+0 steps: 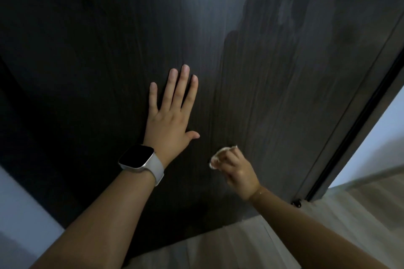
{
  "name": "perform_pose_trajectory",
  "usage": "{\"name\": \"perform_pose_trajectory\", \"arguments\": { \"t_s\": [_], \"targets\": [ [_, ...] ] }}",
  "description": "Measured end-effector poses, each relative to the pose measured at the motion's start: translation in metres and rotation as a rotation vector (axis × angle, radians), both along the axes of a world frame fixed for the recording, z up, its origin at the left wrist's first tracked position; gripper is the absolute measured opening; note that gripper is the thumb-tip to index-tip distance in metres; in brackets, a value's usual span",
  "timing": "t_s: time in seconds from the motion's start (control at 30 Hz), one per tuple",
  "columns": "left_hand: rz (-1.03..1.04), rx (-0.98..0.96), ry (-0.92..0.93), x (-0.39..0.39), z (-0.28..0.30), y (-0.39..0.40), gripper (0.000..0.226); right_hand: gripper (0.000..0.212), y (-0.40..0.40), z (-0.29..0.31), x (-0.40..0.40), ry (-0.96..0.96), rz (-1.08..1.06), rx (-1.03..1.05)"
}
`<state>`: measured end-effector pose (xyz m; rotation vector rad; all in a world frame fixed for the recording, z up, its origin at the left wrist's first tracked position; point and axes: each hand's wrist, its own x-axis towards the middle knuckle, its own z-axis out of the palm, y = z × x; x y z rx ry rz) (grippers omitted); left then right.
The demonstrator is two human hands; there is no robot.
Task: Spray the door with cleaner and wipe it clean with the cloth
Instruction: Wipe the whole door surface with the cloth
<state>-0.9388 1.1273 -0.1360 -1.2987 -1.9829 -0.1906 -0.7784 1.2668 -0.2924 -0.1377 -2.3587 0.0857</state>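
Note:
A dark wood-grain door (pixel 251 85) fills most of the head view, with wet streaks and smears across its right half and top. My left hand (pixel 172 116) lies flat against the door, fingers spread and pointing up, a white watch on the wrist. My right hand (pixel 238 170) is low on the door, to the right of the left hand, closed around a small crumpled white cloth (pixel 216 157) that it presses to the surface. No spray bottle is in view.
The door's right edge and a dark frame strip (pixel 358 120) run diagonally at the right, with a hinge or stop (pixel 296 202) near the floor. Pale wood-look floor (pixel 328 225) lies below. A light wall (pixel 19 207) shows at the lower left.

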Motion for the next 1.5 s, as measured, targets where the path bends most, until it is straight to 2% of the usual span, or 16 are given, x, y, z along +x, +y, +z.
{"name": "perform_pose_trajectory", "arguments": {
  "t_s": [0.1, 0.17, 0.27, 0.4, 0.5, 0.63, 0.77, 0.83, 0.93, 1.0, 1.17, 1.37, 1.5],
  "targets": [
    [0.021, -0.009, -0.002, 0.0, 0.001, -0.001, 0.143, 0.039, -0.001, -0.011, 0.011, -0.204, 0.005, -0.028],
    [0.032, -0.022, -0.005, 0.002, 0.003, -0.002, 0.143, 0.036, -0.001, -0.004, 0.021, -0.194, 0.032, -0.076],
    [0.042, -0.006, -0.03, 0.008, 0.004, -0.003, 0.139, 0.03, 0.007, 0.024, 0.045, -0.109, 0.048, -0.102],
    [-0.069, 0.045, -0.032, 0.037, -0.001, 0.006, 0.122, 0.02, 0.037, 0.078, 0.082, 0.086, -0.013, -0.069],
    [-0.109, -0.007, 0.026, 0.072, -0.001, 0.032, 0.124, 0.014, 0.067, 0.128, 0.099, 0.209, -0.074, -0.033],
    [-0.092, 0.016, -0.006, 0.11, 0.013, 0.072, 0.124, 0.012, 0.107, 0.202, 0.113, 0.308, -0.106, 0.005],
    [-0.052, 0.023, -0.019, 0.119, 0.031, 0.104, 0.132, 0.024, 0.131, 0.278, 0.11, 0.453, -0.125, 0.029],
    [0.0, -0.021, -0.031, 0.116, 0.035, 0.114, 0.138, 0.02, 0.137, 0.295, 0.1, 0.547, -0.1, -0.01],
    [0.045, -0.067, -0.04, 0.108, 0.034, 0.121, 0.144, 0.009, 0.139, 0.281, 0.09, 0.634, -0.054, 0.014],
    [0.041, -0.047, -0.03, 0.105, 0.035, 0.122, 0.147, 0.013, 0.14, 0.253, 0.088, 0.615, -0.014, 0.091],
    [0.038, -0.035, 0.008, 0.103, 0.034, 0.123, 0.147, 0.035, 0.147, 0.145, 0.084, 0.387, 0.066, 0.155],
    [0.076, -0.073, -0.026, 0.106, 0.036, 0.123, 0.147, 0.024, 0.151, 0.023, 0.093, 0.042, 0.177, 0.221],
    [0.098, -0.111, -0.063, 0.109, 0.04, 0.121, 0.149, 0.029, 0.146, -0.002, 0.104, -0.102, 0.193, 0.182]
  ]
}}
